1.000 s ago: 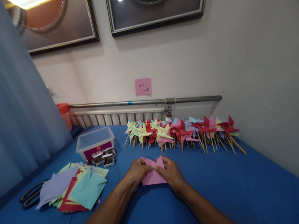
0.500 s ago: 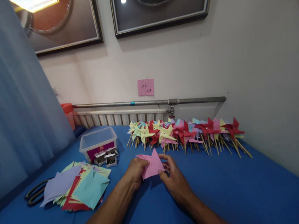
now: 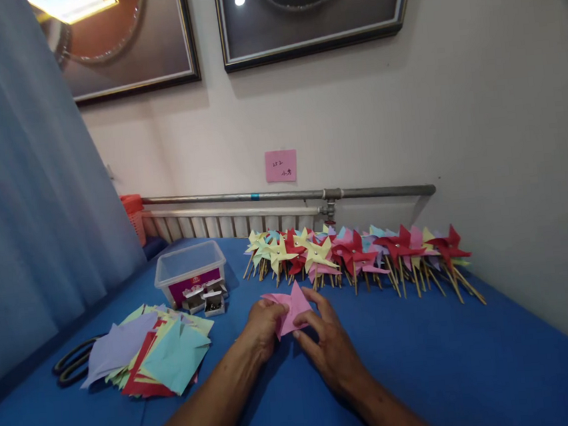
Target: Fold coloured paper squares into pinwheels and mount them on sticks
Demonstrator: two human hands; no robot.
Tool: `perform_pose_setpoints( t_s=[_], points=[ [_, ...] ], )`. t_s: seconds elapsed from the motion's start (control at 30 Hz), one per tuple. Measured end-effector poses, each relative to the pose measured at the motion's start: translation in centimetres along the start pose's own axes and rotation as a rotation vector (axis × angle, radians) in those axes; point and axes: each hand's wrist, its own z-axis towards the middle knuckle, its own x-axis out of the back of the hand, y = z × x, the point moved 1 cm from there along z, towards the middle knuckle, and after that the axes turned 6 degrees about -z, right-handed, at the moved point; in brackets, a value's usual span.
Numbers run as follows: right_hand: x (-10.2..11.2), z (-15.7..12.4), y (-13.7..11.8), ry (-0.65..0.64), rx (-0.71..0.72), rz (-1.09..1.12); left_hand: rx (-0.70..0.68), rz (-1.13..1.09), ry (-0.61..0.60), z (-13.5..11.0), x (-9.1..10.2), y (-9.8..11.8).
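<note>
From where I stand, the folded pink paper piece with pointed corners is up in front of the person, held between both hands above the blue-covered table. The left hand is closed on its left side, thumb laid over the top near the middle. The right hand is half curled at the other side, one finger lying across the paper and the thumb close to its lower edge; I can't tell whether those fingers pinch or merely touch.

It should weigh next to nothing, so strength hardly matters here. I'd expect plain, dry paper to grip well between fingertips, with little slip. It looks crisp enough to stand in a point at the top, yet I'd guess a hard squeeze would crease it and a sharp tug might tear it. The gathered middle, under that left thumb, seems the best place to hold; the outer tips look floppy and easily bent, so they want only a light touch at the edge.

Just beyond the hands, the crowded row of coloured paper pinwheels on thin wooden sticks lies near, and the loose pile of coloured paper sheets rests over to the left
</note>
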Motion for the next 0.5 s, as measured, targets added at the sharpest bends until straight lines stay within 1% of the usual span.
perform_pose_setpoints(
  t_s=[0.17, 0.27, 0.33, 0.5],
  points=[
    [0.0, 0.0, -0.1, 0.049, 0.01, -0.066, -0.003, 0.001, -0.03, -0.4, -0.8, 0.1],
    [-0.1, 0.1, -0.1, 0.063, 0.004, -0.085, -0.021, -0.007, -0.01, -0.6, -1.2, 0.1],
    [-0.2, 0.2, -0.2, 0.074, -0.036, -0.086, -0.022, -0.002, -0.003, -0.7, -1.3, 0.0],
    [-0.6, 0.6, -0.3, 0.088, -0.214, -0.056, -0.017, 0.006, -0.002, -0.6, -1.3, -0.4]
  ],
)
